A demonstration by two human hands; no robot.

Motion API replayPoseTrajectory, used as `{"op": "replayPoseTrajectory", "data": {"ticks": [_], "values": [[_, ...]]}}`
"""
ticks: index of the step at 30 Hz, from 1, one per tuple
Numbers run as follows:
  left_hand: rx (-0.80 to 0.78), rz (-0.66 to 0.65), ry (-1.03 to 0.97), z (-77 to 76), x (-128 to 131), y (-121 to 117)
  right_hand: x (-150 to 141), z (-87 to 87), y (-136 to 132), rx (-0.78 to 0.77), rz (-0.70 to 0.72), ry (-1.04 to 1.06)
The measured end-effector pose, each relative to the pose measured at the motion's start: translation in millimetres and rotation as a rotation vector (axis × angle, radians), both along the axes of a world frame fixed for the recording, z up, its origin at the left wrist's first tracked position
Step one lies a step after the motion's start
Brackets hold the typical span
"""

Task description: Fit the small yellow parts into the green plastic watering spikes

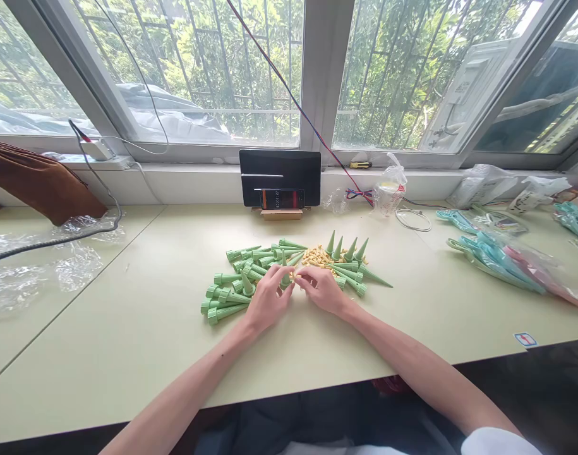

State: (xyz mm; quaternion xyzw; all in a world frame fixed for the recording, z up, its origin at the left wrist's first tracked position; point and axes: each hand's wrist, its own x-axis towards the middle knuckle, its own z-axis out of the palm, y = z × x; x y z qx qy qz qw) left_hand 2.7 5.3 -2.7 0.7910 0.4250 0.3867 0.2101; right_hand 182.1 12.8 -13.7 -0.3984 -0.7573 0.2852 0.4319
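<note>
My left hand (270, 297) is closed around a green plastic watering spike (284, 260), whose tip points up behind my fingers. Beside it, my right hand (323, 288) pinches a small yellowish piece (293, 275) at the fingertips, close to the left hand's fingers. Beyond the hands lies a pile of small yellowish pieces (317, 256). Many green spikes (229, 295) lie heaped on the left, with a few more spikes (349, 273) lying on the right. Several spikes (350, 250) stand tip up behind the pile.
A phone (283, 198) leans on a black tablet (280, 170) at the table's back. Clear plastic wrap (47, 265) and a brown bag (42, 180) are at the left. Packaged teal and pink items (511, 259) lie right. A white cable (413, 219) lies coiled behind.
</note>
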Motion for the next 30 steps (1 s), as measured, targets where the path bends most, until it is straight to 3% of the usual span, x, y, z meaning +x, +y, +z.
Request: {"op": "replayPoseTrajectory", "data": {"ticks": [30], "values": [[-0.003,-0.008,0.005,1.0,0.0,0.4,-1.4,0.6,-1.3,0.011,0.0,0.015]]}}
